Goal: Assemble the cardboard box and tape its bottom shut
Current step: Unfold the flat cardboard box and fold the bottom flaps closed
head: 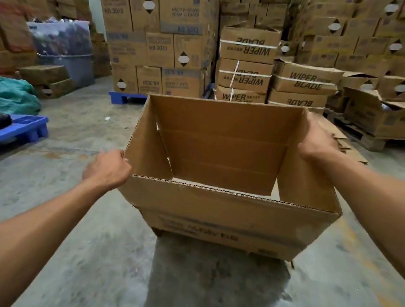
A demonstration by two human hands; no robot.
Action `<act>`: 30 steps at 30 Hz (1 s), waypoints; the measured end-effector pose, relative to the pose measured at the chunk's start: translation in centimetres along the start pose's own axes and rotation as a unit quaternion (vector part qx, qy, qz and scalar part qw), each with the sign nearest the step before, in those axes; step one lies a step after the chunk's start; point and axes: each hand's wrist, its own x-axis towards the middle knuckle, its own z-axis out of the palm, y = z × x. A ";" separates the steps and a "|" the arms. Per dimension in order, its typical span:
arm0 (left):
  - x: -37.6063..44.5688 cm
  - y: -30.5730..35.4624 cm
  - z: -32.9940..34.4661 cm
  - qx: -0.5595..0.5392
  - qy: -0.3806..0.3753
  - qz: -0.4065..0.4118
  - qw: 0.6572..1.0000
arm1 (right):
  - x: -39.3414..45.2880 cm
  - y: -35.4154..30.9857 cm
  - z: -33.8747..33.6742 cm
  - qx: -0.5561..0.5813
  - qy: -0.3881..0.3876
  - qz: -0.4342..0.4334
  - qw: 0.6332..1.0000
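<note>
A brown cardboard box (pixel 224 210) is held up in front of me, squared open, its upper end towards me so I look into it. Its far end is open: the concrete floor shows through a gap between the loose flaps. My left hand (pixel 106 169) grips the box's near left corner, fingers curled over the edge. My right hand (pixel 317 140) holds the far right corner from outside, its fingers hidden behind the wall. No tape or tape dispenser is in view.
Stacks of cardboard cartons (pixel 158 34) on pallets fill the back. Flattened cardboard sheets (pixel 349 147) lie on the floor at right. A blue pallet (pixel 5 137) with dark bags stands at left, and a green bag (pixel 5 96) lies behind it. Concrete floor (pixel 110 257) lies below me.
</note>
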 end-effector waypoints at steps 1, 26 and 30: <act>0.8 0.4 -0.5 0.028 -0.007 0.008 1.000 | 0.8 -0.8 0.2 -0.008 -0.019 -0.002 1.000; -1.3 6.7 -4.3 0.080 -0.479 0.066 0.871 | -2.0 -1.0 2.0 0.112 -0.149 0.158 0.970; -2.2 7.7 -3.2 0.096 -0.528 0.068 0.841 | -4.6 -3.5 3.5 0.175 -0.234 0.154 0.944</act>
